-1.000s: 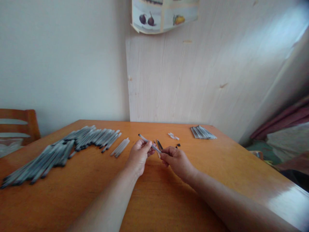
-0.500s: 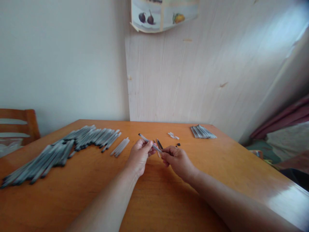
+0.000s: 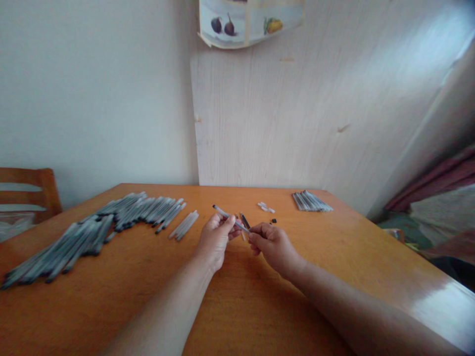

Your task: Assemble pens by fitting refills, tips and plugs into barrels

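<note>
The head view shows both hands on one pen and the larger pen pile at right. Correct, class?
The side is wrong: the head view shows the larger pen pile at left. The left hand and right hand are indeed on one pen.

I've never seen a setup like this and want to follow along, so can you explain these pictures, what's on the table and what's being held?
There is no machine here: these are a person's own bare hands. One camera, worn on the head, takes every picture, looking forward and down. On the table lie a heap of pens at left, pale tubes beside it, white bits and black bits beyond the hands, and a bundle of pens at far right. The left grip holds a slim pen, tilted, dark end up; the right grip pinches its lower end. Finer detail there is too small to tell.
</note>
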The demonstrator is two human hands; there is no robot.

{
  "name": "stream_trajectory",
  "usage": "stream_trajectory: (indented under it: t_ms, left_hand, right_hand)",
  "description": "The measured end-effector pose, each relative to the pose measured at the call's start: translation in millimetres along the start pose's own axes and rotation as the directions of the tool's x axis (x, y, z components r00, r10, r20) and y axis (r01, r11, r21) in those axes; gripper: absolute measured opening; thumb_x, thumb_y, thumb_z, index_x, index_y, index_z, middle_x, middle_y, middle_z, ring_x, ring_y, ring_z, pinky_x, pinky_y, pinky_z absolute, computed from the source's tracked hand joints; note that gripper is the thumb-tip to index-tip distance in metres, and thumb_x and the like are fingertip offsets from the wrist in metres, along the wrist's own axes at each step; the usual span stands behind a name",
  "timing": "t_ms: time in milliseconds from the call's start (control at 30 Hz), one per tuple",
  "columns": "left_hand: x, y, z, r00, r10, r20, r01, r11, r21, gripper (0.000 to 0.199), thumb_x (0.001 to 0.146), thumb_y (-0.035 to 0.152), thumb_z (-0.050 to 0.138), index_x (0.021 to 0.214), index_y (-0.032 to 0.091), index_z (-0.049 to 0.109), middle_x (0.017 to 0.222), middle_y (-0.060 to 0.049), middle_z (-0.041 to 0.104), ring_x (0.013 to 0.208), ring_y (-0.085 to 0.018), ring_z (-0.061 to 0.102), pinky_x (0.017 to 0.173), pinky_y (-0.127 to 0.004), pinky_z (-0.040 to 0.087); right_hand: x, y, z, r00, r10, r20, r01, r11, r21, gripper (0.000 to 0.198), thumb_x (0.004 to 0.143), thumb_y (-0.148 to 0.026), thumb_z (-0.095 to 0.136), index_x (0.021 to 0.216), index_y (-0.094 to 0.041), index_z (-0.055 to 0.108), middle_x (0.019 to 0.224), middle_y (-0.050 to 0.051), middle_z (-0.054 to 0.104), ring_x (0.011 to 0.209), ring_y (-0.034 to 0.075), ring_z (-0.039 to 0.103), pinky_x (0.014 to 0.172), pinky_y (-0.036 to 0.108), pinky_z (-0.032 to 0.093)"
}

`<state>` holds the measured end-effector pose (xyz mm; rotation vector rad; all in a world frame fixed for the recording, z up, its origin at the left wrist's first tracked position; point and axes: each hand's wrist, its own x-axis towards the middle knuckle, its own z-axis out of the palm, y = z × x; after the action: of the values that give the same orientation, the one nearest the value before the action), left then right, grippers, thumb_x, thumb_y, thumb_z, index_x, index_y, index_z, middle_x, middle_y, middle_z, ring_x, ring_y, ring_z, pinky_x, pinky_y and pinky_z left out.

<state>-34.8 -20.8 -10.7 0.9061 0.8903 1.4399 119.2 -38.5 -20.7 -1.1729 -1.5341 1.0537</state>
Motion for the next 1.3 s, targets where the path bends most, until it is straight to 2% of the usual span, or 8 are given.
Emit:
stream_trajectory:
  t_ms: [400,633,967,1300]
  left_hand:
    - [4.2,-2.4,-2.5,1.0,-0.004,-0.007,0.004,1.0,-0.018,0.016,0.081,0.025,0.068,0.086,0.015,0.056,0.088,-0.009,0.07,0.077,-0.014,0.066,0.074,-0.029,0.054]
    - [4.9,-0.3,-3.6,0.999,-0.034,-0.029,0.032,0.997,-0.07,0.012,0.082,0.019,0.065,0.085,0.015,0.055,0.086,-0.009,0.07,0.076,-0.014,0.067,0.073,-0.028,0.054]
    - [8.7,-1.7,-7.5,0.996,-0.059,-0.06,0.051,0.991,-0.123,0.01,0.081,0.016,0.066,0.082,0.015,0.056,0.084,-0.008,0.07,0.079,-0.015,0.068,0.073,-0.026,0.054]
    - [10.9,-4.3,-10.5,0.995,-0.069,-0.072,0.058,0.988,-0.14,0.011,0.08,0.017,0.067,0.081,0.015,0.057,0.083,-0.008,0.069,0.077,-0.014,0.068,0.072,-0.026,0.054]
  right_hand:
    - [5.4,2.4,-2.8,1.0,-0.008,-0.003,0.008,0.998,-0.058,0.016,0.083,-0.032,0.057,0.083,-0.017,0.06,0.061,-0.002,0.058,0.053,0.01,0.052,0.053,0.023,0.043]
    - [7.5,3.6,-4.0,0.999,-0.042,0.017,0.042,0.999,-0.01,0.018,0.083,-0.034,0.059,0.089,-0.017,0.057,0.066,-0.001,0.059,0.055,0.01,0.053,0.054,0.022,0.044]
    - [10.4,13.6,-12.0,0.992,-0.125,-0.028,0.112,0.955,-0.274,0.017,0.083,-0.034,0.059,0.085,-0.017,0.062,0.071,0.001,0.063,0.061,0.011,0.055,0.054,0.022,0.04]
    - [5.4,3.4,-10.6,0.989,-0.146,-0.02,0.133,0.947,-0.293,0.016,0.084,-0.032,0.058,0.086,-0.017,0.064,0.07,0.001,0.064,0.06,0.011,0.054,0.056,0.022,0.039]
